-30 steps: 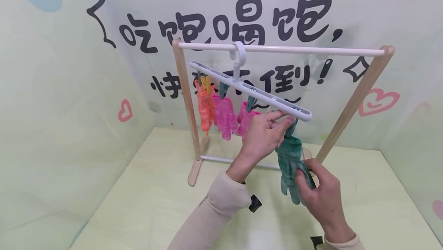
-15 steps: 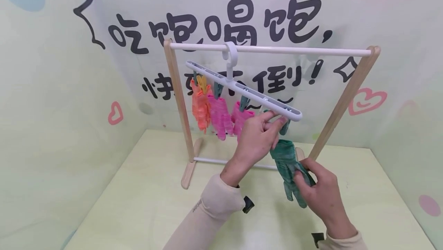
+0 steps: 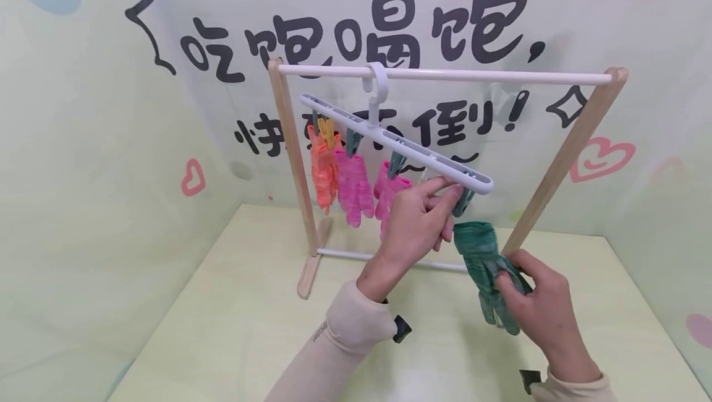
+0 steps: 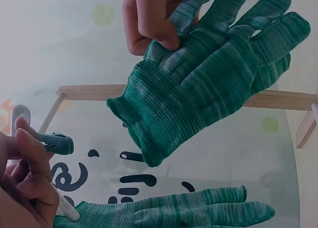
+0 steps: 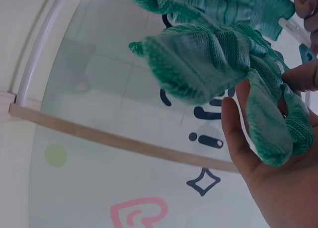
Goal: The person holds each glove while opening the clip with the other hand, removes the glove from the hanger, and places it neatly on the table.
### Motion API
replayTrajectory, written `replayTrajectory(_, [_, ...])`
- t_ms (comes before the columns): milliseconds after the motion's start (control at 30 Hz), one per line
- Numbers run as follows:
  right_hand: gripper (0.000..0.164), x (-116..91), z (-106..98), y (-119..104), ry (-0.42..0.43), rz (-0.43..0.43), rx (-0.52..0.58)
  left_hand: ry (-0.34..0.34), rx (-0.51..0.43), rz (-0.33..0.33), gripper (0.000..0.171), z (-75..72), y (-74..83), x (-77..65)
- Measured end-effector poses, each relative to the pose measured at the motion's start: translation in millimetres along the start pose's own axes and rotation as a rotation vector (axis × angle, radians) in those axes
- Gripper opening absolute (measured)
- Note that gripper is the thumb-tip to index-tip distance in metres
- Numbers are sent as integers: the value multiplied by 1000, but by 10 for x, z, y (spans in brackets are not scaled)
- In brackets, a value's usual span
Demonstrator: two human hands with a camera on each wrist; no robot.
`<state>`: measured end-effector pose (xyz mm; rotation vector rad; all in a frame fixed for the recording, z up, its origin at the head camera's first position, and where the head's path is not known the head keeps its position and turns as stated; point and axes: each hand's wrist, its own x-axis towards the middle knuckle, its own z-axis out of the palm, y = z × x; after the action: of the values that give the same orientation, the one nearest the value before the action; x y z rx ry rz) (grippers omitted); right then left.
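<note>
A green knit glove (image 3: 477,247) hangs cuff-up from my right hand (image 3: 547,309), pinched by its side between thumb and fingers. Above the cuff and apart from it, a teal clothespin (image 3: 463,203) hangs at the right end of the grey clip hanger (image 3: 428,161). My left hand (image 3: 411,222) pinches that clothespin, thumb and fingers just under the hanger bar. In the left wrist view, a second green glove (image 4: 189,210) hangs from a white clothespin (image 4: 68,209); in the head view it is hidden behind my left hand.
Farther left on the hanger are pink gloves (image 3: 355,188) on teal clothespins and an orange glove (image 3: 324,170) with a yellow clothespin (image 3: 326,133). The hanger hooks over the white rod (image 3: 489,75) of a wooden-legged rack (image 3: 295,161), standing on a pale table (image 3: 222,328).
The green glove's cuff has come away from the teal clothespin. My right hand has carried it down and to the right. My left hand stays at the hanger's end.
</note>
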<state>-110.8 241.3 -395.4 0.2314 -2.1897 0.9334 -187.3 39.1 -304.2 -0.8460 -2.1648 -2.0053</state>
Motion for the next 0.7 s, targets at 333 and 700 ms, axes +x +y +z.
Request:
replayTrajectory(333, [14, 22, -238, 128, -28, 146, -81, 10, -32, 45, 28, 25, -7, -4])
replayTrajectory(700, [5, 69, -428, 284, -132, 284, -165, 47, -42, 55, 29, 11, -19, -39])
